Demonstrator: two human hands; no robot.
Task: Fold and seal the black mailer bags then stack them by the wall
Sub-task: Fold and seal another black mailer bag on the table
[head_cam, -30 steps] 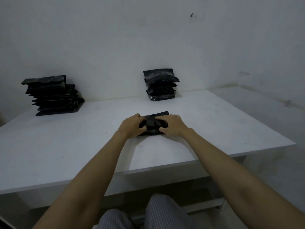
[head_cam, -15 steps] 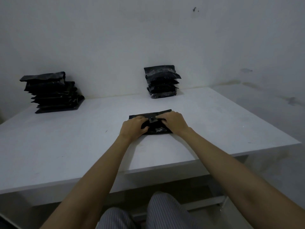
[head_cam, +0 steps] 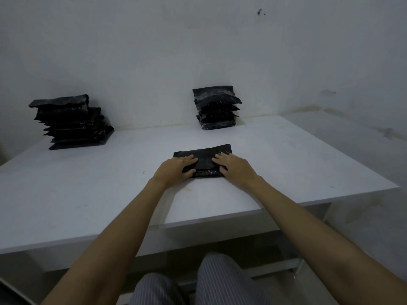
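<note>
So both hands were flat on the black mailer bag [head_cam: 203, 156] at centre frame on the white desk [head_cam: 88, 194]: left hand [head_cam: 176, 170] and right hand [head_cam: 233, 167], fingers straight, pressing its folded flap down. Behind it, the smaller stack [head_cam: 217, 108] sat against the wall [head_cam: 154, 51]. The bigger stack [head_cam: 70, 122] sat upper left, well apart.

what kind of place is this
Probably a bare packing room or small workshop: a plain white table set against a scuffed white wall, with two stacks of black mailer bags along it.
</note>
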